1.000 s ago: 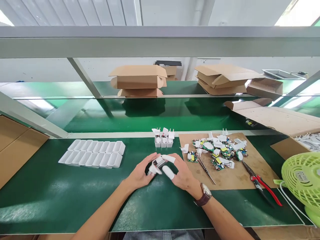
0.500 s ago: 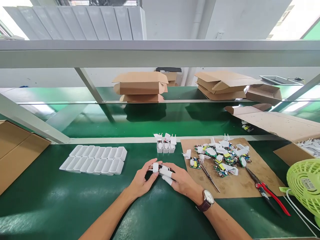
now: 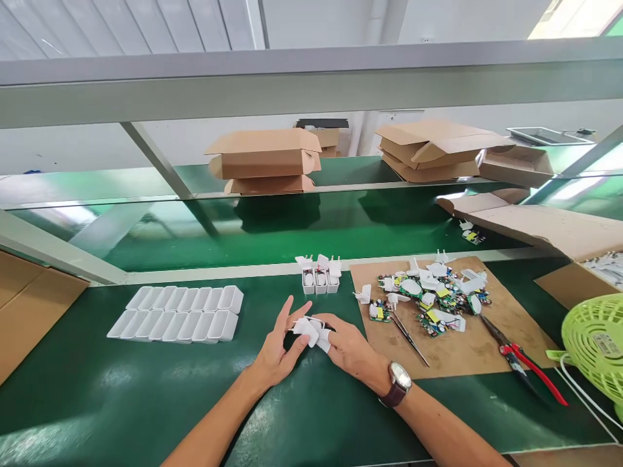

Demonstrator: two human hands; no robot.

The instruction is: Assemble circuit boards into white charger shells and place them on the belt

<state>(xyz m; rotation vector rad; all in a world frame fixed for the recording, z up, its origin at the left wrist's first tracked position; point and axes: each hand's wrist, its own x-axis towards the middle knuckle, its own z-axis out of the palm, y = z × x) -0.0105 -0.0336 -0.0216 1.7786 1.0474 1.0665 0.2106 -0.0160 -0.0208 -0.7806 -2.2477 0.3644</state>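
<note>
Both hands meet over the green tabletop around a white plug adapter (image 3: 305, 329). My left hand (image 3: 278, 349) has its thumb against the adapter's near side, while its index finger is raised and spread. My right hand (image 3: 351, 347), with white covers on some fingertips and a watch on the wrist, grips the adapter from the right. Fingers hide part of it. Just beyond the hands stand three white housings (image 3: 320, 281) with plug pieces sticking up out of them. To the left, white open housings (image 3: 175, 314) lie in two rows.
On a brown cardboard sheet (image 3: 389, 360) lie a heap of circuit boards with white plug parts (image 3: 433, 292), tweezers (image 3: 409, 337) and red-handled cutters (image 3: 523, 363). A green fan (image 3: 596, 347) stands at right. Cardboard boxes (image 3: 265, 152) sit behind, under a metal crossbar (image 3: 311, 97).
The adapter has turned in the fingers, so a flat white face now shows. My left index finger has lifted away from it. The camera view has tilted slightly.
</note>
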